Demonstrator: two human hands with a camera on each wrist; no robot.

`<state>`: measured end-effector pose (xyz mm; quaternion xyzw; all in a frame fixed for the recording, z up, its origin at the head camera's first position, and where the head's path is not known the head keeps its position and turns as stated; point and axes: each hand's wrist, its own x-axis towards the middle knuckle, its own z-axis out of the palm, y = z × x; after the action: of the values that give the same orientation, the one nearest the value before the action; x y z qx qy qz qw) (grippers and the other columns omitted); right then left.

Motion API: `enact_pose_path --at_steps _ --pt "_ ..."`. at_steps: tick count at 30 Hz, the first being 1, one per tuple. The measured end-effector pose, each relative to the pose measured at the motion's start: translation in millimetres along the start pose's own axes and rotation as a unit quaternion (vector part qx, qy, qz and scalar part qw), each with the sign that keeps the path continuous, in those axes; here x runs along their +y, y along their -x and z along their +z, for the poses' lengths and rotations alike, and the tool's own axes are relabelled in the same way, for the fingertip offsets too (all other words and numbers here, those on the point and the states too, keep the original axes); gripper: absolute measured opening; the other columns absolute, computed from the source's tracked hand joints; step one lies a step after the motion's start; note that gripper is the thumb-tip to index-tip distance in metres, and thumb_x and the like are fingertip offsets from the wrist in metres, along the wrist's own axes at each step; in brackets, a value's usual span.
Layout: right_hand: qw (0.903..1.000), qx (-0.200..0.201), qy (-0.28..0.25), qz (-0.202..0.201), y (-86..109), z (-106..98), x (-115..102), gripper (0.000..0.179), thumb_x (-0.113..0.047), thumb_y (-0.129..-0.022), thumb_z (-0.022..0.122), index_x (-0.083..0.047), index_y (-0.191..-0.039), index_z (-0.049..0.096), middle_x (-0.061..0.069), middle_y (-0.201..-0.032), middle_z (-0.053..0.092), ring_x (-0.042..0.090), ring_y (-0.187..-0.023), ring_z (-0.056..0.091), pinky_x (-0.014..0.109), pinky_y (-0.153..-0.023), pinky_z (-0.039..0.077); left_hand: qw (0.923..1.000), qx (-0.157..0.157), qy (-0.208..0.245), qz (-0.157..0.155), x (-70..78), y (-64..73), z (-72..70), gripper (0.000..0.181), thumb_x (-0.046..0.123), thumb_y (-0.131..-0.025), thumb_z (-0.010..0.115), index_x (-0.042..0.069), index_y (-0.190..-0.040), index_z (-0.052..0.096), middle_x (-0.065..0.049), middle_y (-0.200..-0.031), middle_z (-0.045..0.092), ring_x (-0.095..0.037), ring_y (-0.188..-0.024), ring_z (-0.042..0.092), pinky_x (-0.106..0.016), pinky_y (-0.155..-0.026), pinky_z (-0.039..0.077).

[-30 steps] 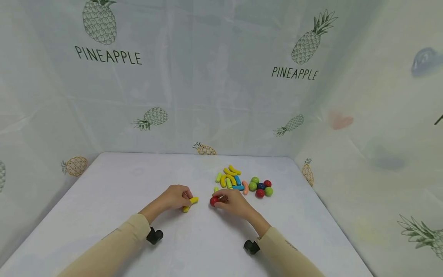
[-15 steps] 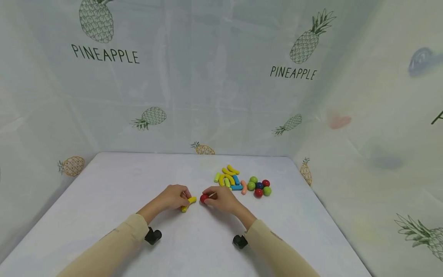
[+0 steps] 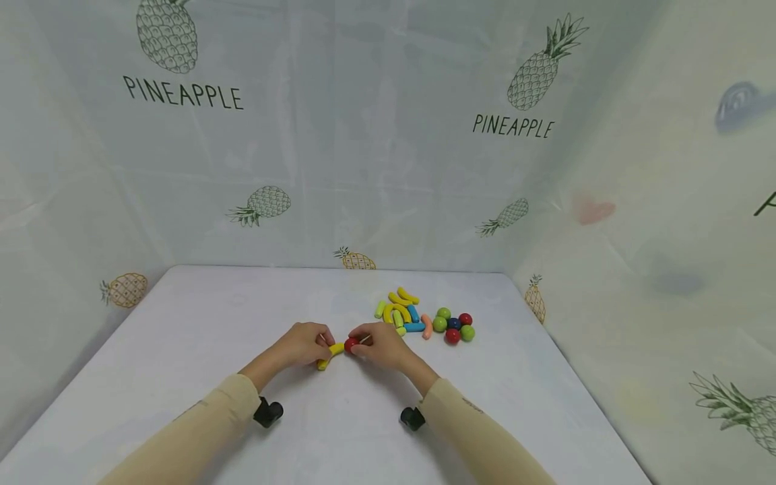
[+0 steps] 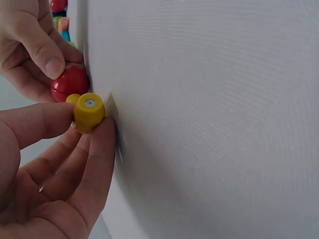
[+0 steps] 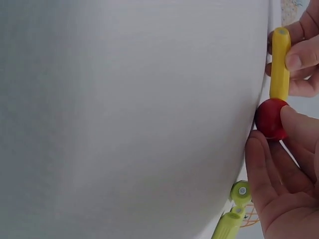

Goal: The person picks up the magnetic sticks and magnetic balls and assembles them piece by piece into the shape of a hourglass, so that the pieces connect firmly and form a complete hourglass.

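My left hand (image 3: 305, 345) pinches a curved yellow stick (image 3: 337, 349) between thumb and fingers, low over the white table. In the left wrist view the stick's round end (image 4: 90, 103) shows a small metal disc. From the other side my right hand (image 3: 383, 345) holds a red ball (image 3: 351, 345) with thumb and fingertips. The right wrist view shows the ball (image 5: 269, 118) touching the far end of the yellow stick (image 5: 280, 64). Part of each piece is hidden behind the fingers.
Beyond my right hand lie several yellow, green and blue sticks, among them a blue stick (image 3: 414, 327), and a pink curved stick (image 3: 427, 327). To their right is a cluster of balls, including a green ball (image 3: 467, 333). A printed curtain (image 3: 388, 155) stands behind the table (image 3: 230, 296).
My right hand has moved left with the red ball, closing the gap until the ball meets the yellow stick. The left hand has stayed nearly still with its stick.
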<state>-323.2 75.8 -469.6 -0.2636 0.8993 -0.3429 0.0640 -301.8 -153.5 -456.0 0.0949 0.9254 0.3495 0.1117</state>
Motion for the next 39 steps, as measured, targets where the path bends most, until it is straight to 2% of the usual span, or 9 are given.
enact_pose_path --at_steps 4,10,26,33,39 --pt "1.0000 -0.003 -0.003 0.004 0.0 -0.4 -1.8 0.026 -0.019 -0.101 0.075 -0.012 -0.125 0.076 0.002 -0.118 0.077 0.011 -0.095 0.069 0.024 -0.085 0.058 1.0000 -0.005 0.004 -0.001 1.1 0.8 0.0 0.021 0.009 -0.089 0.078 0.009 -0.109 0.073 -0.002 -0.089 0.066 -0.017 -0.077 0.062 -0.027 -0.066 0.055" --pt "0.9999 -0.003 -0.011 0.010 1.3 -1.8 -2.5 0.026 -0.019 -0.101 0.076 -0.012 -0.126 0.075 0.003 -0.116 0.077 0.015 -0.098 0.070 0.028 -0.087 0.060 0.9996 -0.020 0.002 0.017 3.5 4.0 -0.3 0.030 0.008 -0.090 0.078 0.012 -0.119 0.073 -0.002 -0.094 0.071 -0.016 -0.075 0.065 -0.030 -0.066 0.055" --pt "0.9981 0.035 -0.027 0.043 -2.7 2.4 -2.4 0.021 -0.021 -0.097 0.080 -0.012 -0.115 0.073 -0.001 -0.101 0.076 0.012 -0.088 0.066 0.025 -0.077 0.059 0.9994 -0.009 0.010 0.033 3.9 5.1 5.2 0.016 0.012 -0.092 0.078 0.008 -0.106 0.070 0.000 -0.087 0.069 -0.015 -0.072 0.063 -0.029 -0.065 0.055" --pt "0.9979 0.036 -0.029 0.046 -3.2 3.1 -3.5 0.019 -0.020 -0.097 0.080 -0.014 -0.114 0.075 -0.004 -0.098 0.076 0.012 -0.089 0.066 0.026 -0.079 0.059 0.9991 -0.008 0.015 0.039 4.9 5.8 5.5 0.039 0.010 -0.091 0.078 0.010 -0.129 0.067 0.000 -0.085 0.070 -0.016 -0.070 0.064 -0.030 -0.065 0.053" --pt "0.9981 0.036 -0.028 0.041 -5.2 5.0 -1.3 0.017 -0.020 -0.097 0.080 -0.014 -0.112 0.075 -0.004 -0.097 0.075 0.012 -0.088 0.065 0.025 -0.078 0.058 0.9986 -0.018 0.024 0.043 5.2 6.1 5.2 0.045 0.009 -0.090 0.075 0.013 -0.134 0.067 -0.003 -0.093 0.068 -0.017 -0.069 0.064 -0.030 -0.063 0.053"
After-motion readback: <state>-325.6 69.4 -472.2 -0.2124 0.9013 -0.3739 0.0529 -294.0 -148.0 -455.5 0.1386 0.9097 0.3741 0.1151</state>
